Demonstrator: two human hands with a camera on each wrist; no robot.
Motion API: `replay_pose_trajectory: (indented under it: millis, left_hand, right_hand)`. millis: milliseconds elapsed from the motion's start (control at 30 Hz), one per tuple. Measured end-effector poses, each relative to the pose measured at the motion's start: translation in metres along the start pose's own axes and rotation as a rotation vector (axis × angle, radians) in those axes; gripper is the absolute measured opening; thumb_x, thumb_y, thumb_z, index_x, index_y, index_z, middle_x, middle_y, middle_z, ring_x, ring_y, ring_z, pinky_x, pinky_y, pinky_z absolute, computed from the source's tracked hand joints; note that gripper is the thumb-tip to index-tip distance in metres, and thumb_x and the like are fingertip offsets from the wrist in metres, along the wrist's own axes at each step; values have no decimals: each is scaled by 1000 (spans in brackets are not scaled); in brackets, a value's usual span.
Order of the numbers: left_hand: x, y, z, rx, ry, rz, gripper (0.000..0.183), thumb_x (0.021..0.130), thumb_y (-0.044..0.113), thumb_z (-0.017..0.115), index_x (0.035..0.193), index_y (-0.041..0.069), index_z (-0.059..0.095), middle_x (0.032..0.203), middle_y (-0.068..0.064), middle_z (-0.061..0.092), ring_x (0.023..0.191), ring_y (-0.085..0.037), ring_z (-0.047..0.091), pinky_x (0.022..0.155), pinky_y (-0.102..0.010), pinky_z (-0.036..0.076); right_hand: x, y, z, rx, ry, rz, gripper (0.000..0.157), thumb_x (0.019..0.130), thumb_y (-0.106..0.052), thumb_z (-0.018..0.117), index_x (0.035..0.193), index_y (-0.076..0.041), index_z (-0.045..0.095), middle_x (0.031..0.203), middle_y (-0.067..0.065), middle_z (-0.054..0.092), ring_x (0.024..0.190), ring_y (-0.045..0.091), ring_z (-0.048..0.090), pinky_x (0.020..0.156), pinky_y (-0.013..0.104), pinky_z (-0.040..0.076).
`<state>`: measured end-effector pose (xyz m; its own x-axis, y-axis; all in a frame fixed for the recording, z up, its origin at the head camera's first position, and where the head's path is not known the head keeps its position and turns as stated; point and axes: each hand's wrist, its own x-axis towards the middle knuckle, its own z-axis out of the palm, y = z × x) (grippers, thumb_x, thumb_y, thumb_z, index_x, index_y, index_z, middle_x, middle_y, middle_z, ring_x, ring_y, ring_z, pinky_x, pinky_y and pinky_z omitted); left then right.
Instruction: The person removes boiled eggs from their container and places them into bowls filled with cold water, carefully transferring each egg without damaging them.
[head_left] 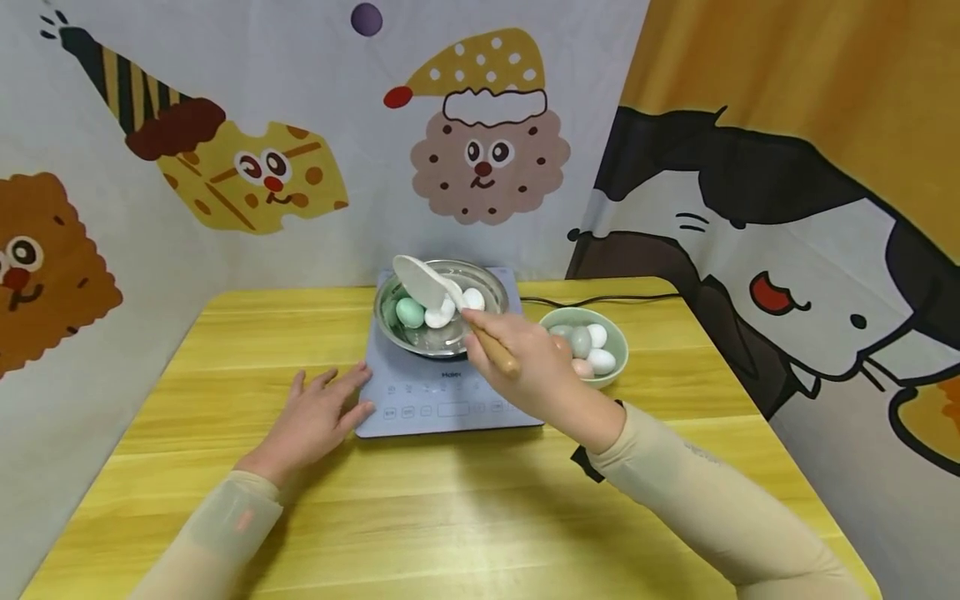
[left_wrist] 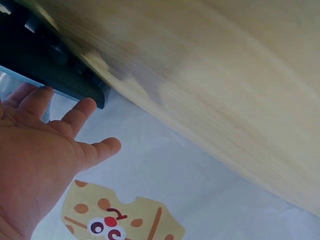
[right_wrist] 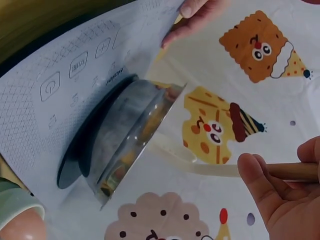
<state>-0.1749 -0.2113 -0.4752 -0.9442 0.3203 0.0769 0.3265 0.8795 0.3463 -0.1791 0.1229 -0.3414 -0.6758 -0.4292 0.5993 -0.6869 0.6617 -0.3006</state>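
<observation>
My right hand grips the wooden handle of a white ladle, whose head is tilted over a steel pan. In the pan lie a green egg and white eggs, partly hidden by the ladle. The pan stands on a pale induction cooker. My left hand has spread fingers, its fingertips touching the cooker's left edge. In the left wrist view the left hand is at the cooker's dark underside. The ladle's white neck reaches toward the pan in the right wrist view.
Right of the cooker, partly behind my right hand, a light green bowl holds several white, grey and brownish eggs. A black cable runs along the back of the wooden table. Behind hangs a cloth with cartoon prints.
</observation>
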Motion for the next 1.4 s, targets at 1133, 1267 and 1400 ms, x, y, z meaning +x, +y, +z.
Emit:
replay_pose_trajectory:
  millis: [1133, 1267, 1400]
  left_hand:
    - [-9, 2, 7, -43, 16, 9, 62, 110, 47, 58, 161, 14, 49, 170, -6, 45, 148, -58, 45, 121, -83, 14]
    - [-6, 1, 5, -42, 9, 8, 64, 110, 48, 57, 163, 14, 47, 171, -6, 44, 149, -57, 43, 122, -82, 12]
    - [-4, 1, 2, -41, 15, 11, 65, 110, 49, 57, 163, 13, 47, 171, -7, 43, 149, -57, 43, 122, -82, 12]
  right_hand:
    - [-32, 75, -14, 1367, 103, 969, 30, 115, -23, 50, 125, -3, 69, 100, 10, 84, 84, 18, 81, 81, 34, 68]
    - [-32, 76, -35, 1370, 124, 916, 30, 115, -24, 49, 117, -8, 74, 102, 10, 84, 86, 18, 81, 83, 33, 67]
    - [-45, 83, -63, 1326, 173, 829, 31, 116, -25, 48, 120, -5, 72, 107, 11, 84, 91, 18, 81, 85, 31, 67]
